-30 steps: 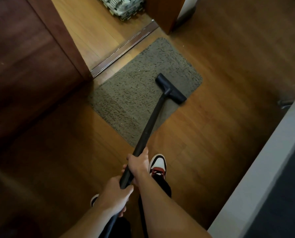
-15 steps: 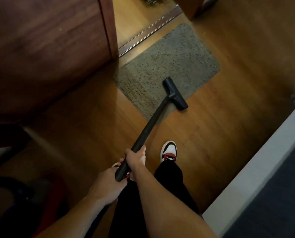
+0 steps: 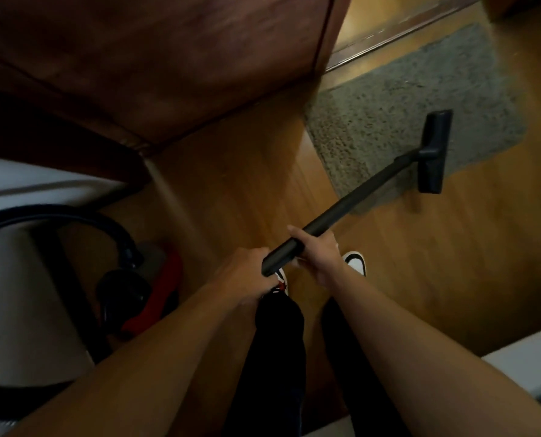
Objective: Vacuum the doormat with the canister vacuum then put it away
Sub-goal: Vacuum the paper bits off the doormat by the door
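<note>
A grey shaggy doormat [image 3: 398, 115] lies on the wooden floor at the upper right, in front of a door threshold. The black vacuum wand [image 3: 351, 200] runs from my hands up to its black floor head [image 3: 433, 152], which sits across the mat's near right edge. My right hand [image 3: 319, 257] grips the wand higher up. My left hand [image 3: 247, 279] holds its lower end. The red and black canister [image 3: 143, 294] stands on the floor at the left, with its black hose [image 3: 73, 216] arching over it.
A dark wooden door [image 3: 168, 64] fills the upper left. A white furniture edge [image 3: 20, 310] is at the left and another pale edge [image 3: 524, 367] at the lower right. My legs in black trousers and white shoes [image 3: 355, 261] stand on the wooden floor [image 3: 452, 263].
The view has swung to the left, bringing the canister and hose into sight. The floor head has slid back to the mat's near right edge. Both hands keep their hold on the wand.
</note>
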A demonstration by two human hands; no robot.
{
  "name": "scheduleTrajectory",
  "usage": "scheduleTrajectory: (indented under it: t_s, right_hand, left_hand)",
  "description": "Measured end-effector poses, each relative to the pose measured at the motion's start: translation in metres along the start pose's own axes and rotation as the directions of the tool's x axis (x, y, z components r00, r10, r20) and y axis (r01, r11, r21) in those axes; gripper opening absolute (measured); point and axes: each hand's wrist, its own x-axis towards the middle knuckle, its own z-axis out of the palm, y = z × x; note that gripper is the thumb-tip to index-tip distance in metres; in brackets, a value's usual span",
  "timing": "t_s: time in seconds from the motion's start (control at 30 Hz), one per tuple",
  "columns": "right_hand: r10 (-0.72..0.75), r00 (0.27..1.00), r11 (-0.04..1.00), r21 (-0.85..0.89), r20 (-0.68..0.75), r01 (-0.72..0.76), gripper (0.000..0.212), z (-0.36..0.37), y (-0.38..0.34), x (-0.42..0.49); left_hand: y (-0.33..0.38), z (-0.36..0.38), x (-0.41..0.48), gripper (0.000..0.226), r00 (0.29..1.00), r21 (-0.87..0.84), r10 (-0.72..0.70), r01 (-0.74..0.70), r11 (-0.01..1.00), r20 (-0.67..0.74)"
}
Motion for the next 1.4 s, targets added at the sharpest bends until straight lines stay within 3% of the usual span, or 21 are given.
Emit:
scheduleTrajectory:
  t_s: [0.2, 0.37, 0.43, 0.53, 0.6, 0.77, 0.9, 0.97, 1.1, 1.2, 1.23, 1.33, 1.4]
  right_hand:
    - [0.038, 0.996, 0.997, -0.073, 0.076, -0.032, 0.058, -0.018, -0.022, 0.009]
    - [0.086, 0.979, 0.941, -0.337, 0.182, -0.02, 0.064, -0.039, -0.048, 0.019]
    - [-0.011, 0.97, 0.8, -0.58, 0.243, 0.155, 0.075, -0.05, -0.06, 0.024]
    - [-0.232, 0.869, 0.41, -0.766, 0.436, 0.494, 0.075, -0.061, -0.075, 0.027]
    - [-0.237, 0.778, 0.257, -0.735, 0.582, 0.628, 0.069, -0.061, -0.083, 0.026]
    - [-0.083, 0.548, 0.009, -0.549, 0.832, 0.836, 0.068, -0.034, -0.087, 0.02]
    - [0.047, 0.477, -0.034, -0.476, 0.878, 0.879, 0.078, -0.002, -0.072, 0.022]
    - [0.082, 0.462, 0.002, -0.463, 0.883, 0.886, 0.078, 0.013, -0.067, 0.021]
    - [0.183, 0.435, -0.04, -0.435, 0.882, 0.899, 0.044, 0.037, -0.057, 0.019]
    - [0.186, 0.43, -0.001, -0.438, 0.883, 0.899, 0.024, 0.044, -0.049, 0.022]
    - [0.184, 0.426, 0.019, -0.437, 0.886, 0.899, 0.026, 0.046, -0.047, 0.022]
    - [0.173, 0.423, 0.076, -0.44, 0.889, 0.895, 0.034, 0.053, -0.04, 0.018]
    - [0.166, 0.41, 0.082, -0.426, 0.897, 0.901, 0.038, 0.064, -0.032, 0.013]
  left_hand:
    - [0.017, 0.013, 0.009, 0.013, 1.0, -0.108, -0.024, 0.024, 0.994, 0.004]
    - [0.02, 0.015, 0.015, 0.016, 0.996, -0.185, -0.087, 0.079, 0.979, -0.037]
    - [0.019, 0.009, 0.017, 0.014, 0.993, -0.217, -0.107, 0.094, 0.972, -0.049]
    - [0.013, 0.004, 0.022, 0.016, 0.991, -0.253, -0.13, 0.12, 0.96, -0.021]
    - [0.012, 0.003, 0.023, 0.018, 0.989, -0.264, -0.147, 0.141, 0.954, -0.004]
    - [0.009, -0.003, 0.021, 0.027, 0.991, -0.235, -0.132, 0.13, 0.963, 0.008]
    - [0.002, -0.002, 0.015, 0.043, 0.988, -0.156, -0.147, 0.137, 0.978, -0.053]
    - [-0.002, 0.0, 0.009, 0.047, 0.98, -0.076, -0.151, 0.142, 0.987, -0.13]
    - [-0.009, 0.006, -0.019, 0.037, 0.947, -0.04, -0.151, 0.145, 0.989, -0.283]
    - [-0.016, 0.011, -0.055, 0.039, 0.873, -0.136, -0.146, 0.093, 0.986, -0.465]
    - [-0.018, 0.014, -0.069, 0.042, 0.825, -0.174, -0.121, 0.029, 0.984, -0.552]
    - [-0.03, 0.03, -0.114, 0.035, 0.608, -0.159, -0.006, -0.199, 0.967, -0.794]
    - [-0.042, 0.048, -0.14, 0.026, 0.488, -0.095, 0.049, -0.266, 0.959, -0.871]
